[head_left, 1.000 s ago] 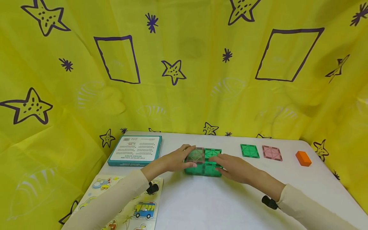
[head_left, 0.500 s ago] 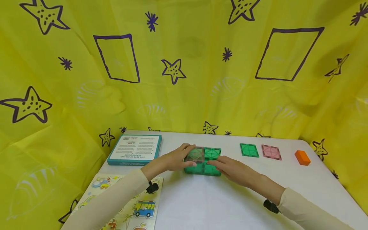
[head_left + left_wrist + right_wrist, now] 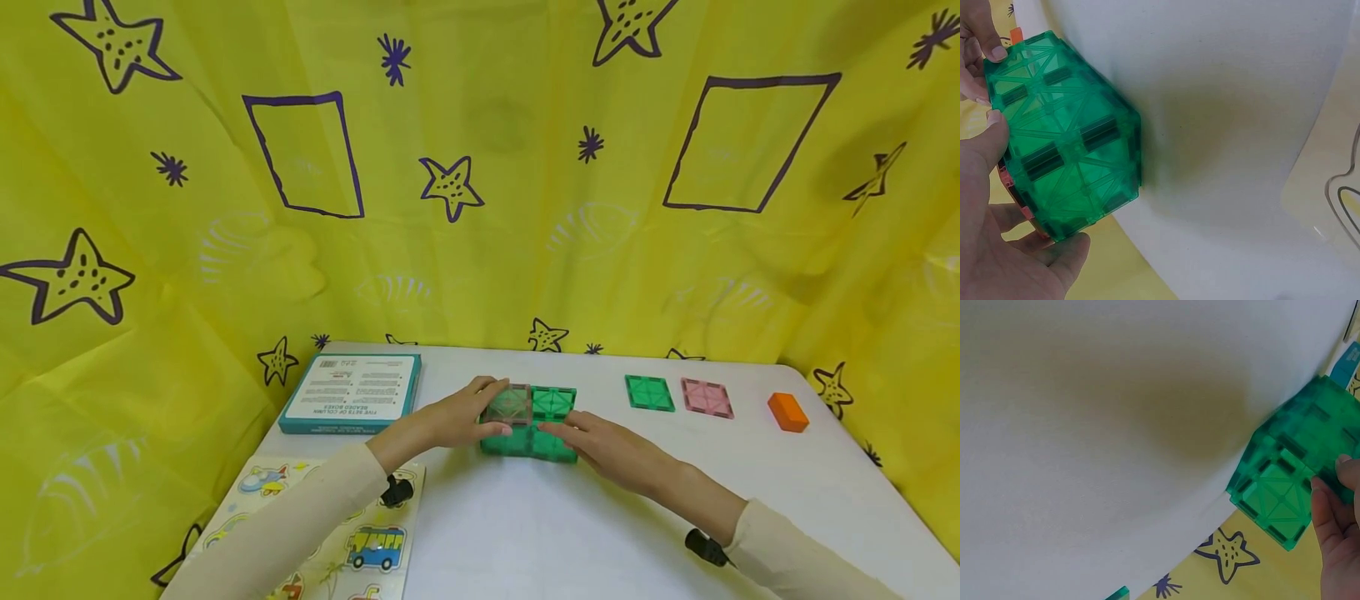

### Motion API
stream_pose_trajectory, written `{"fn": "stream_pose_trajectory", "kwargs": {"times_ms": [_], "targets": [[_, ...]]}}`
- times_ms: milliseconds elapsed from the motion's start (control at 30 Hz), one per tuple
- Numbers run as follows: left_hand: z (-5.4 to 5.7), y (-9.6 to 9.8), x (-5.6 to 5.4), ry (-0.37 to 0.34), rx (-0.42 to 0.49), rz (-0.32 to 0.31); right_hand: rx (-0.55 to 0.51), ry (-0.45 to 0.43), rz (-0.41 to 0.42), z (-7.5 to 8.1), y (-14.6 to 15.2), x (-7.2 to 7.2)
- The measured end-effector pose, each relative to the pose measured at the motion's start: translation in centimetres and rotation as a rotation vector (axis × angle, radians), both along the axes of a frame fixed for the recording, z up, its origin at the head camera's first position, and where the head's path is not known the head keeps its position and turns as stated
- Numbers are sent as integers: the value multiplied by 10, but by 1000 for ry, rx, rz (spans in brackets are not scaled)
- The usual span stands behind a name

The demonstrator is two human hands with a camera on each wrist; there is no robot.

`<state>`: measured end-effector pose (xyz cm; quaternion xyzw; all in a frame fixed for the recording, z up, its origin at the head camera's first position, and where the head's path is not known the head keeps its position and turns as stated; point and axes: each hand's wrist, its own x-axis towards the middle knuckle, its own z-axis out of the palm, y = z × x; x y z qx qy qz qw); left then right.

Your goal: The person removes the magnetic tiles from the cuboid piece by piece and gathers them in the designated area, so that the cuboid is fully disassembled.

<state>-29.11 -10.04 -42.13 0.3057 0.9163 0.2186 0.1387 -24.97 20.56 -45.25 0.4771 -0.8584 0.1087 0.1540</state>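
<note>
A box of see-through magnetic tiles [image 3: 553, 443] stands at mid-table, mostly green, with a pink tile [image 3: 510, 403] over its top left. My left hand [image 3: 459, 414] grips the box's left end, thumb at the upper front edge and fingers round the far side, as the left wrist view shows. Over the top front edge on the right, my right hand [image 3: 611, 446] pinches the tiles between thumb and fingers. That thumb is hidden in the head view but appears on the box [image 3: 1291, 444] in the right wrist view.
Right of the box lie a loose green tile [image 3: 650, 392], a pink tile [image 3: 707, 397] and an orange block [image 3: 788, 412]. A teal-edged box [image 3: 352, 392] and a picture puzzle board [image 3: 300, 533] are on the left. A yellow curtain [image 3: 510, 250] hangs behind.
My right hand's fingers have shifted from the box's right end a little leftward and drawn together at its top front edge. The left hand and the tile box look still.
</note>
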Motion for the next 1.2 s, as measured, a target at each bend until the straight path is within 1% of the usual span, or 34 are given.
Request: {"fn": "stream_pose_trajectory", "kwargs": {"times_ms": [167, 267, 333, 500, 567, 667, 733, 800, 867, 967, 1100, 1200], "targets": [[1, 1, 0, 4, -5, 0, -11, -8, -7, 3, -1, 2], [2, 2, 1, 3, -6, -1, -19, -40, -23, 9, 1, 4], [2, 2, 1, -2, -3, 0, -37, -85, -47, 16, 2, 5], [0, 0, 1, -7, 2, 8, -145, -201, -127, 39, 12, 2], [0, 0, 0, -6, 1, 8, -195, -219, -147, 49, 18, -2], [0, 0, 0, -6, 1, 4, -257, -207, -168, 62, 27, -12], [0, 0, 0, -5, 0, 2, -282, -177, -184, 68, 34, -22], [1, 0, 0, -4, 0, 1, -291, -151, -204, 72, 41, -33], [1, 0, 0, -5, 2, 1, -279, -161, -232, 74, 47, -43], [1, 0, 0, -12, 9, 3, -237, -230, -269, 74, 55, -58], [0, 0, 1, -16, 11, 8, -166, -339, -306, 67, 58, -76], [0, 0, 2, -9, 6, 8, -121, -375, -306, 59, 57, -86]]}}
